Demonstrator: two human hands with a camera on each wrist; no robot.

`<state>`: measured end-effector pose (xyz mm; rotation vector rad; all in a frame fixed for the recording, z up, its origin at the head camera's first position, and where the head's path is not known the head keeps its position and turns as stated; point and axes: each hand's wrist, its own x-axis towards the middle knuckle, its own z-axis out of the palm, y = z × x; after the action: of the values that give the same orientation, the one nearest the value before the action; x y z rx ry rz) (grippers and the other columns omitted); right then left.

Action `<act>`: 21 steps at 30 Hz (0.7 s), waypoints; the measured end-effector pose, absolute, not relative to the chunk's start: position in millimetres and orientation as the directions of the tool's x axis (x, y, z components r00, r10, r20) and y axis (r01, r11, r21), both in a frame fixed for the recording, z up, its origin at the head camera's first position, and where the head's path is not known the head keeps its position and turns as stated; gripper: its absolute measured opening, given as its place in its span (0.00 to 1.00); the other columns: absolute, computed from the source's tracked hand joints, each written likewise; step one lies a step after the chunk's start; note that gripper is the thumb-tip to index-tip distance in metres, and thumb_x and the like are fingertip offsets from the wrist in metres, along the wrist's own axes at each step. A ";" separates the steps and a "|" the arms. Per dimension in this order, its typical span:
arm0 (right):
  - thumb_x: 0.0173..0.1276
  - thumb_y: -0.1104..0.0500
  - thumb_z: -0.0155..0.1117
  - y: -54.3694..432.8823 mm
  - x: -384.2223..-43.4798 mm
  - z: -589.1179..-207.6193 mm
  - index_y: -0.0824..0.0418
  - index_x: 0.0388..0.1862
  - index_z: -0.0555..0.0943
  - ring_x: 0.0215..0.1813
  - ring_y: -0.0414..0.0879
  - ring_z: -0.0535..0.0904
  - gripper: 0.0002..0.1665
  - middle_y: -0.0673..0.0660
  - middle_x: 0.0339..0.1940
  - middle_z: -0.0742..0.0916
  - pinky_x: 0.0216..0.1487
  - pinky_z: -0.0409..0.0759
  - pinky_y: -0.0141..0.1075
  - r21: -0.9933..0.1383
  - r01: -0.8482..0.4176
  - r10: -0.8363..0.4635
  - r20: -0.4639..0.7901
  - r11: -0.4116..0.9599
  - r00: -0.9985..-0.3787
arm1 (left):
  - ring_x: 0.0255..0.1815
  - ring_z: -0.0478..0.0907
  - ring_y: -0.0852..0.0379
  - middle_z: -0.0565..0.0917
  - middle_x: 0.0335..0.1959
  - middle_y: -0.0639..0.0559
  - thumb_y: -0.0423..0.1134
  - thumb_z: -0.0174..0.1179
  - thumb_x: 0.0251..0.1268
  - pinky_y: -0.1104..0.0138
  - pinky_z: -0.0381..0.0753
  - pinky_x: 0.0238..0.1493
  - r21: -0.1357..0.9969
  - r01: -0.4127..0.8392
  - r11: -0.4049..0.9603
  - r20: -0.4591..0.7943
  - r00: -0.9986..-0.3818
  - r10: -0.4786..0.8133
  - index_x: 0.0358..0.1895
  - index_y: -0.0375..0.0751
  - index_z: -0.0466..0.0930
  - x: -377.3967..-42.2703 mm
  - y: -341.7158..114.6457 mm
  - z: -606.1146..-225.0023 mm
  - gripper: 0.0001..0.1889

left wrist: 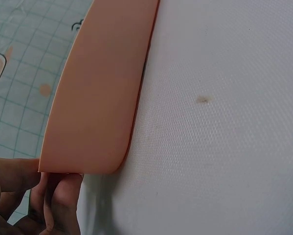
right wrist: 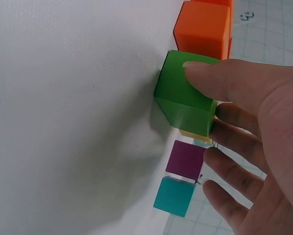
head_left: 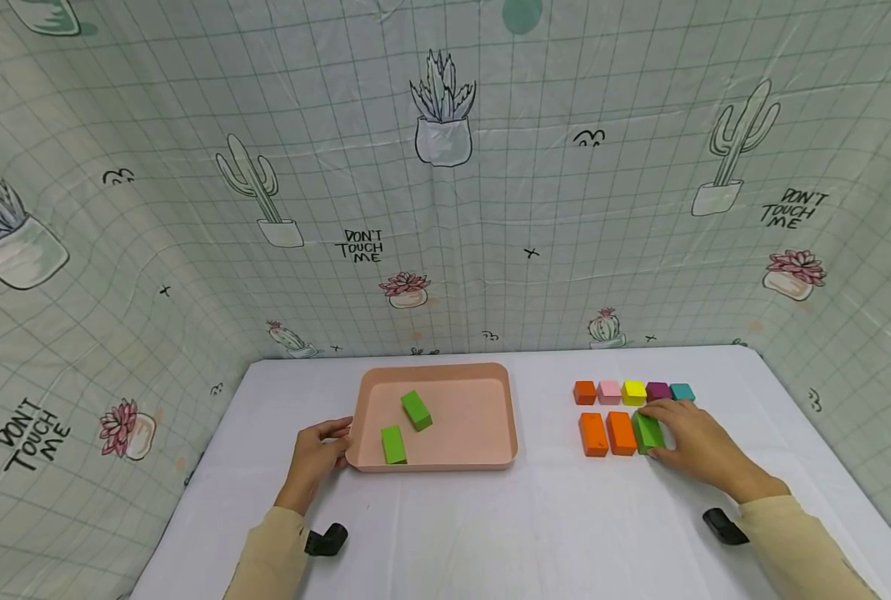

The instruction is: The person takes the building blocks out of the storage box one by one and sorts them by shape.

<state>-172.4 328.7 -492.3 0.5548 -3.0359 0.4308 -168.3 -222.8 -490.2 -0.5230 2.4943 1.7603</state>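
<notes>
My left hand (head_left: 315,461) holds the left side of a pink rectangular tray (head_left: 437,468). In the left wrist view its fingers pinch the edge of the tray's wall (left wrist: 95,98) near a rounded corner. Inside the tray lie two green blocks, one block (head_left: 417,411) slanted near the middle and another block (head_left: 394,446) by the front wall. My right hand (head_left: 700,446) pinches a third green block (head_left: 646,432) between thumb and fingertips. In the right wrist view the thumb lies over the near end of that green block (right wrist: 185,90), right beside an orange block (right wrist: 202,29).
Two upright-lying orange blocks, one (head_left: 593,435) and its neighbour (head_left: 621,433), are left of the held block. Behind them runs a row of small cubes: orange (head_left: 584,392), pink (head_left: 608,392), yellow (head_left: 633,392), purple (head_left: 658,391), teal (head_left: 682,392). A patterned cloth (head_left: 490,208) surrounds the white table (head_left: 490,533).
</notes>
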 end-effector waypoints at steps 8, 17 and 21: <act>0.54 0.60 0.86 315.4 -172.5 -474.5 0.71 0.66 0.80 0.63 0.73 0.77 0.41 0.73 0.65 0.82 0.62 0.76 0.69 -0.304 -0.414 -0.378 0.172 0.858 -0.909 | 0.31 0.78 0.59 0.81 0.51 0.36 0.23 0.58 0.73 0.72 0.79 0.27 0.900 -0.310 0.305 -0.235 -0.937 -0.259 0.64 0.25 0.81 -168.7 -223.9 -493.3 0.18; 0.62 0.64 0.80 265.4 -181.9 -450.5 0.70 0.68 0.79 0.66 0.67 0.77 0.36 0.67 0.67 0.82 0.66 0.75 0.66 -0.342 -0.510 -0.453 0.236 0.789 -0.859 | 0.31 0.78 0.59 0.81 0.50 0.36 0.23 0.59 0.73 0.72 0.80 0.27 0.907 -0.304 0.291 -0.233 -0.939 -0.255 0.64 0.24 0.81 -169.9 -224.2 -494.7 0.18; 0.62 0.63 0.81 238.1 -188.2 -447.1 0.68 0.69 0.79 0.67 0.66 0.76 0.36 0.66 0.68 0.82 0.67 0.74 0.65 -0.334 -0.558 -0.502 0.246 0.759 -0.829 | 0.30 0.78 0.59 0.81 0.50 0.36 0.23 0.59 0.73 0.72 0.79 0.27 0.907 -0.302 0.294 -0.230 -0.939 -0.255 0.64 0.24 0.81 -169.6 -224.1 -494.1 0.18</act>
<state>-188.2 238.1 -447.1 0.8522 -2.8123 0.6011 -169.6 -224.1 -494.1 -0.5365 2.4936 1.7620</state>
